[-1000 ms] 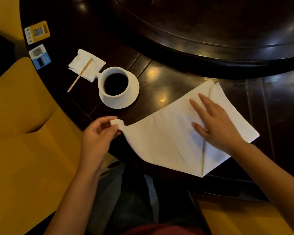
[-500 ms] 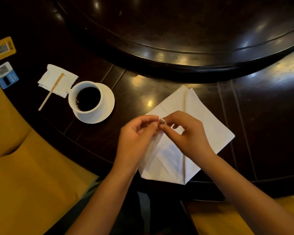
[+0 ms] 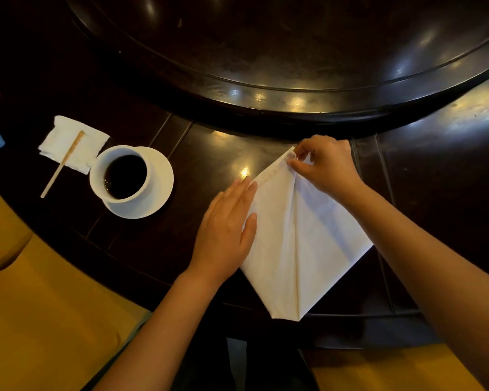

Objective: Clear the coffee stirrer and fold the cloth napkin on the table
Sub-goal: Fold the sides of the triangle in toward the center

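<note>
Right grip [image 3: 323,162] now pinches the napkin [image 3: 302,244] corner at twelve o'clock; left grip [image 3: 226,227] has spread flat on its nine o'clock fold.

Bare desk [image 3: 209,153] between saucer [image 3: 164,179] and cloth napkin [image 3: 308,244]: open lane. Cup [image 3: 119,176] touches paper napkin [image 3: 74,142] carrying stirrer [image 3: 64,162], blocking approach from that side. Raised turntable [image 3: 294,66] bounds far side. Left hand [image 3: 226,230] covers napkin's left edge.

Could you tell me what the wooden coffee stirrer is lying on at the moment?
The stirrer lies with its upper part on a small white paper napkin; its lower end rests on the dark table. Whatever is beneath that napkin is hidden.
</note>
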Motion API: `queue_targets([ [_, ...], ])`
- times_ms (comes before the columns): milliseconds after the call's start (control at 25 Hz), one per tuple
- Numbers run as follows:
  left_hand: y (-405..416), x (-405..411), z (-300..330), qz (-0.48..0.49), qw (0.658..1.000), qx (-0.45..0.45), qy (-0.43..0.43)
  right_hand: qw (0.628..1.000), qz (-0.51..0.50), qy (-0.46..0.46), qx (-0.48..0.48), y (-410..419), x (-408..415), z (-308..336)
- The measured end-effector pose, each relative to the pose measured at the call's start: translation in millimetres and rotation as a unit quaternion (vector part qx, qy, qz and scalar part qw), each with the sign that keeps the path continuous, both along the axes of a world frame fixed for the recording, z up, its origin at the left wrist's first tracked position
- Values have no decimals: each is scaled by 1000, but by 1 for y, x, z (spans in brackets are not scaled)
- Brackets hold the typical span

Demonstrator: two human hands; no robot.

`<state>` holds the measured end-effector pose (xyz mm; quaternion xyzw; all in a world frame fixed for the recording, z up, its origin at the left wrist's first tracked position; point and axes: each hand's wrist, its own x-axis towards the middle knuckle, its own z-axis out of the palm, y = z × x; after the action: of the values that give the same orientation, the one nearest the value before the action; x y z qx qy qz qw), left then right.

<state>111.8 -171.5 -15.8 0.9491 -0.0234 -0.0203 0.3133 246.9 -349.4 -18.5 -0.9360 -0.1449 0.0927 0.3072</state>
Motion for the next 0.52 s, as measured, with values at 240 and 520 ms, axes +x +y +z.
queue_targets([
  [240,-2,3,-37,-105,981,156,54,997,19,-56,-50,2,14,-20],
  [520,-2,1,-51,-117,960,251,52,945,205,-187,-173,-12,-14,-26],
])
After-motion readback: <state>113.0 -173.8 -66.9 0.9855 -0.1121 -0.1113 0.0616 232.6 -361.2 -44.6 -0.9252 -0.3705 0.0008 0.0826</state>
